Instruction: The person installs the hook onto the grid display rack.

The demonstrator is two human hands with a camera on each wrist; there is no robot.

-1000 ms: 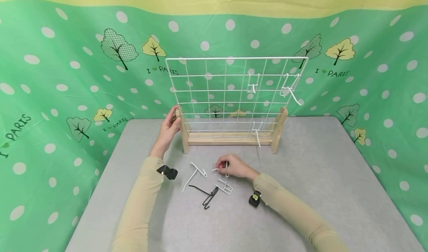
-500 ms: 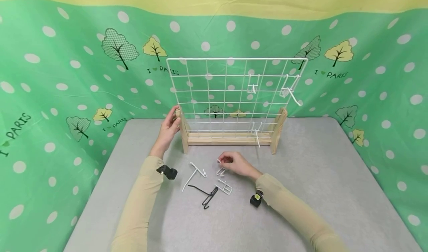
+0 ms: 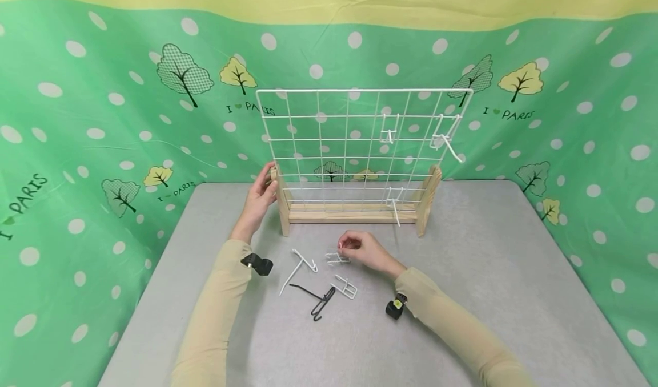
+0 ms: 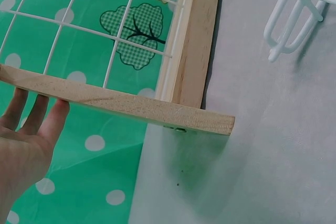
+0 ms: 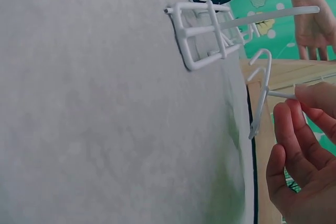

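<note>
A white wire grid (image 3: pixel 354 147) stands upright in a wooden stand (image 3: pixel 354 213) at the back of the grey table (image 3: pixel 488 273). My left hand (image 3: pixel 261 193) rests straight fingers (image 4: pixel 39 114) against the stand's left wooden foot (image 4: pixel 131 106). In front of the stand, my right hand (image 3: pixel 360 247) pinches a small white hook (image 3: pixel 336 257) between thumb and fingertips (image 5: pixel 310 95) and holds this hook (image 5: pixel 261 90) just above the table. Three white hooks hang on the grid: upper middle (image 3: pixel 389 131), upper right (image 3: pixel 447 140), and low (image 3: pixel 396 203).
Loose on the table near my right hand lie a long white hook (image 3: pixel 297 267), a black hook (image 3: pixel 317 302) and a white double-prong hook (image 3: pixel 345 287), which also shows as a hook (image 5: pixel 202 35) in the right wrist view. Green dotted cloth (image 3: pixel 103 119) surrounds the table.
My right hand has lifted the small white hook off the table, moved slightly toward the stand and turned the hook. My left hand has stayed at the stand's foot.
</note>
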